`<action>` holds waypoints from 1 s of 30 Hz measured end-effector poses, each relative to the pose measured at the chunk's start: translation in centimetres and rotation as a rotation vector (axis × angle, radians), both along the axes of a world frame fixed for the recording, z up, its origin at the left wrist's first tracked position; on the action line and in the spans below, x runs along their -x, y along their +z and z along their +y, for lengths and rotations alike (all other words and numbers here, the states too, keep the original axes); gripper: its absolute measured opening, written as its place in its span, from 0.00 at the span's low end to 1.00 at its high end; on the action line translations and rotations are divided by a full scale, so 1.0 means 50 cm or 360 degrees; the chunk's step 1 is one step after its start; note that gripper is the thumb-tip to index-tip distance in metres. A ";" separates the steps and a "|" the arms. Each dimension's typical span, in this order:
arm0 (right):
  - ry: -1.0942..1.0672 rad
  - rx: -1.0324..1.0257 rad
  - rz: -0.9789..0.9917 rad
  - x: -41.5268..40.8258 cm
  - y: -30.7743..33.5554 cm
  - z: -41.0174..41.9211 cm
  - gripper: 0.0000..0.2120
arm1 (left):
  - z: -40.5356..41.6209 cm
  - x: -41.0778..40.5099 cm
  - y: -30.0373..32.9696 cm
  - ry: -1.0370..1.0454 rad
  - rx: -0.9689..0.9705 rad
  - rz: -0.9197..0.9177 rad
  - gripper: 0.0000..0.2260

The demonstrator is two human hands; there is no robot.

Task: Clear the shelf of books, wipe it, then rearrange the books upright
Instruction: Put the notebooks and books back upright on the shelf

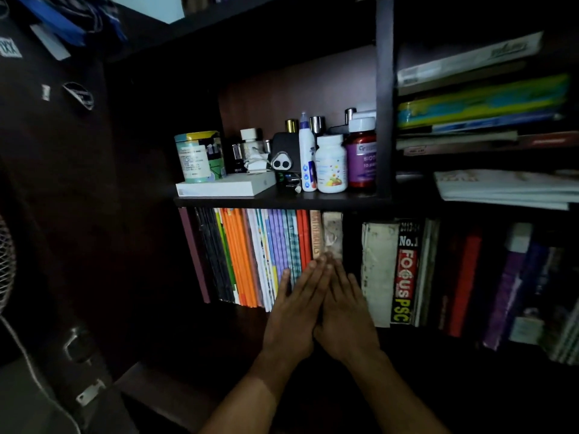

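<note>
Dim room, dark wooden shelf unit fills the view. Your left hand (pixel 293 311) and right hand (pixel 343 308) are both flat, fingers straight, held side by side with fingertips meeting in front of the lower shelf; neither grip holds anything, both wide. Cannot tell if the fingertips touch the spines.

The books (pixel 250 255) on the lower shelf stand upright, thin orange, purple and white spines packed toward the shelf's left end, leaning slightly. Just behind your fingertips is a worn pale spine (pixel 332 233), then a dark gap, then a thick off-white book (pixel 377 270) and a black one reading FOCUS PSC (pixel 404 274). Red and purple books (pixel 488 283) run on toward the right end, blurred.

The shelf board (pixel 282 201) above carries a flat white box (pixel 225 187) at its left front edge with a tin (pixel 200 156) on it, and white and red bottles (pixel 332 162) near the upright divider (pixel 384 95). Right of the divider, books lie in flat stacks (pixel 482 98), with loose papers (pixel 507 187) below.

A fan grille (pixel 6 261) sits at the far left edge of view
</note>
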State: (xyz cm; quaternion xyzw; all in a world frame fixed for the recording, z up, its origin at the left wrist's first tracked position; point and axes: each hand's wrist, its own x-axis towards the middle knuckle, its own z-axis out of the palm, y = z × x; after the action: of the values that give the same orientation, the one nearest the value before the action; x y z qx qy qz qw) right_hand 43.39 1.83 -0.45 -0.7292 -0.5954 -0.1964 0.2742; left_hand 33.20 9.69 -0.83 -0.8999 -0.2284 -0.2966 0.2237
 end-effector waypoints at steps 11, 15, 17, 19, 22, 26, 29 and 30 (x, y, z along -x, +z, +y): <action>-0.0198 -0.0405 0.0193 -0.030 0.022 -0.129 0.45 | -0.031 -0.012 0.016 -0.0057 -0.0309 0.0220 0.31; -0.0107 -0.0097 0.0294 -0.049 0.004 -0.128 0.54 | -0.036 -0.023 0.011 0.0006 -0.0324 0.0377 0.26; -0.0098 -0.0007 0.0300 -0.048 0.007 -0.129 0.55 | -0.046 -0.024 0.018 0.0082 -0.0325 0.0416 0.27; -0.0085 0.0063 0.0316 -0.047 0.005 -0.136 0.55 | -0.061 -0.021 0.023 0.0154 -0.0322 0.0487 0.28; -0.0208 -0.0055 0.0375 -0.034 0.009 -0.165 0.52 | -0.072 -0.020 0.020 0.0122 -0.0246 0.0420 0.27; -0.0696 -0.0368 0.0568 -0.052 0.009 -0.210 0.47 | -0.097 -0.020 0.021 -0.0409 -0.0351 0.0443 0.28; -0.0620 -0.0230 0.0781 -0.069 -0.001 -0.203 0.48 | -0.124 -0.041 0.044 -0.0495 -0.0422 0.0508 0.32; -0.0594 -0.0204 0.0799 -0.069 -0.002 -0.197 0.48 | -0.137 -0.057 0.051 -0.0485 -0.0315 0.0438 0.31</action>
State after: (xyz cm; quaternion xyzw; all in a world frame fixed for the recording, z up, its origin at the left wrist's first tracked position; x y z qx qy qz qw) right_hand 46.84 -7.99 -0.56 -0.8327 -0.3515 -0.0945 0.4172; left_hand 36.06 2.83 1.71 -0.9297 -0.0270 -0.2222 0.2925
